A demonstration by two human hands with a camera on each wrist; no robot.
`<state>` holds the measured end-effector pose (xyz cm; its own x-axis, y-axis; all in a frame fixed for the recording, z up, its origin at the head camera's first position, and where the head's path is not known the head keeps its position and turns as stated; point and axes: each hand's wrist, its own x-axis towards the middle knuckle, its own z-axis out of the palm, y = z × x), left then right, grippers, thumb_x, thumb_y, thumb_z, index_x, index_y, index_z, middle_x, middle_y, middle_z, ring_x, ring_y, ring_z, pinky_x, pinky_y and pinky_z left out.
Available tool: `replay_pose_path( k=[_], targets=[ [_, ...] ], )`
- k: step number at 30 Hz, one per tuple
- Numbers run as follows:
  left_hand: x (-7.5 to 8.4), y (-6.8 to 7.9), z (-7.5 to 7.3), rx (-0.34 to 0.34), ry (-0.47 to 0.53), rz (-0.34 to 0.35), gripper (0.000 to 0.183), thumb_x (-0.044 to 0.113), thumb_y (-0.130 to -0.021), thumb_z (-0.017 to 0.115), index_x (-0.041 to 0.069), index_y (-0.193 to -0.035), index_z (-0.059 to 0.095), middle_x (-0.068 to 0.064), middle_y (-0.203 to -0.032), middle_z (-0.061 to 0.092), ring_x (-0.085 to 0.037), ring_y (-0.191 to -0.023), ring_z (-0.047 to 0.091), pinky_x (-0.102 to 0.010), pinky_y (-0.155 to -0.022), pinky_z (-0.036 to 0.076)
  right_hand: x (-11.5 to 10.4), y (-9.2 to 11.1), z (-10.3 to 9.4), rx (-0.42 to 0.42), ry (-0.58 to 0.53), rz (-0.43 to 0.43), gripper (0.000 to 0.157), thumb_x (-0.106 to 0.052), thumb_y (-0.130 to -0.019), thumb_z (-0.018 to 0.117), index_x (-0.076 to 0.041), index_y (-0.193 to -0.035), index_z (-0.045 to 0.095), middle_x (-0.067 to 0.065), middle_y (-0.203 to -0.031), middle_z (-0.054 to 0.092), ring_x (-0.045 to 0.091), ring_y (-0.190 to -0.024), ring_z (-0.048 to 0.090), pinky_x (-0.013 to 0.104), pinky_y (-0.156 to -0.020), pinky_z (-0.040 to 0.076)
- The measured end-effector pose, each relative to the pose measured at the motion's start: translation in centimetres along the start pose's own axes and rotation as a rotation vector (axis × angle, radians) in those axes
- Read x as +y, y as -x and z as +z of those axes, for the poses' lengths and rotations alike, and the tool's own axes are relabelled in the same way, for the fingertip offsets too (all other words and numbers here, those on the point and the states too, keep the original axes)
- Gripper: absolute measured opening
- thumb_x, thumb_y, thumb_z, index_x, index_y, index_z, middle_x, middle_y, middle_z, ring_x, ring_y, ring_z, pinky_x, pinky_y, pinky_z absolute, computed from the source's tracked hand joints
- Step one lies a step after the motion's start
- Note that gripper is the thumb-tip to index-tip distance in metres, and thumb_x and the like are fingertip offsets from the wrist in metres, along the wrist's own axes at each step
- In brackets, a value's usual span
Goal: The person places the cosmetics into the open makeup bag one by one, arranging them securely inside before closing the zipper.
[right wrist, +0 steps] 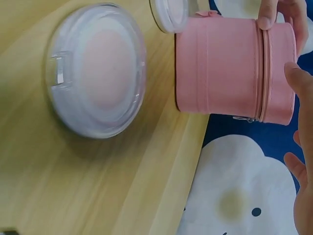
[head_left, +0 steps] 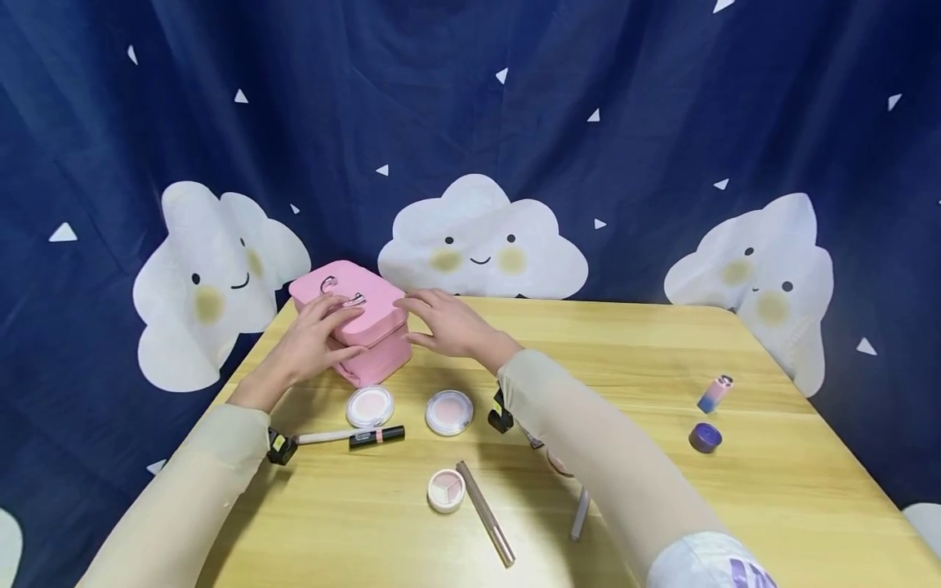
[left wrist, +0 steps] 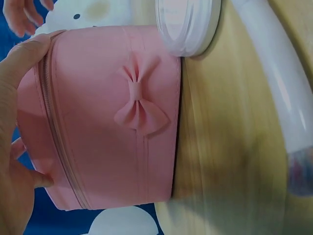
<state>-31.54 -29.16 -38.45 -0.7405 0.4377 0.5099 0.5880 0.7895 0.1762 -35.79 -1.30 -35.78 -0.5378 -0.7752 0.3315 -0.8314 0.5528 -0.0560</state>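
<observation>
A pink box-shaped cosmetic case [head_left: 375, 347] with a zipped lid stands at the table's back left, its lid down. On its front is a pink bow [left wrist: 139, 98]. My left hand [head_left: 309, 339] rests on the lid, its fingers spread over the top near the handle [head_left: 345, 294] and its thumb at the front zipper seam. At the case's right side is my right hand [head_left: 456, 327], fingers extended, its fingertips right by the lid's edge. Neither palm is closed round anything. The zipper pull [right wrist: 244, 118] shows at the case's side in the right wrist view.
Two round clear compacts [head_left: 370, 406] [head_left: 449, 412] lie before the case, beside a white-handled brush [head_left: 323, 437] and a black tube [head_left: 377, 437]. Nearer are a three-colour pot [head_left: 446, 490] and a brown pen [head_left: 485, 514]. At right stand a pink-blue lipstick [head_left: 715, 394] and purple jar [head_left: 706, 438].
</observation>
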Motion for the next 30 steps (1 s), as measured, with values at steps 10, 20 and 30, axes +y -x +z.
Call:
replay_pose_path(
  k=[10,20,30],
  targets=[
    [1.8,1.0,1.1,0.085,0.017,-0.181,0.070,0.035,-0.075,0.084,0.006,-0.132,0.056,-0.026,-0.147,0.033,-0.047,-0.137,0.024,-0.065,-0.109,0.023,-1.1,-2.5,1.0,-0.094,0.031,-0.051,0.060,-0.041,-0.097,0.060,-0.020,-0.149,0.039,0.008,-0.154,0.034,0.028,-0.142,0.030,0.039,-0.116,0.026],
    [2.6,0.7,0.9,0.148,0.007,-0.244,0.061,0.032,-0.079,0.082,0.001,-0.127,0.059,-0.024,-0.141,0.043,-0.044,-0.132,0.034,-0.059,-0.110,0.025,-1.4,-3.0,0.9,-0.066,0.052,-0.092,0.051,-0.031,-0.097,0.061,-0.016,-0.144,0.048,0.009,-0.146,0.044,0.029,-0.139,0.034,0.037,-0.117,0.022],
    [2.6,-0.1,1.6,0.143,0.066,-0.213,0.060,0.031,-0.077,0.084,-0.001,-0.123,0.061,-0.022,-0.140,0.045,-0.045,-0.133,0.033,-0.057,-0.112,0.022,-1.2,-1.8,0.3,-0.028,0.116,-0.103,0.046,-0.031,-0.097,0.061,-0.017,-0.140,0.053,0.006,-0.138,0.053,0.026,-0.130,0.044,0.035,-0.114,0.029]
  ],
)
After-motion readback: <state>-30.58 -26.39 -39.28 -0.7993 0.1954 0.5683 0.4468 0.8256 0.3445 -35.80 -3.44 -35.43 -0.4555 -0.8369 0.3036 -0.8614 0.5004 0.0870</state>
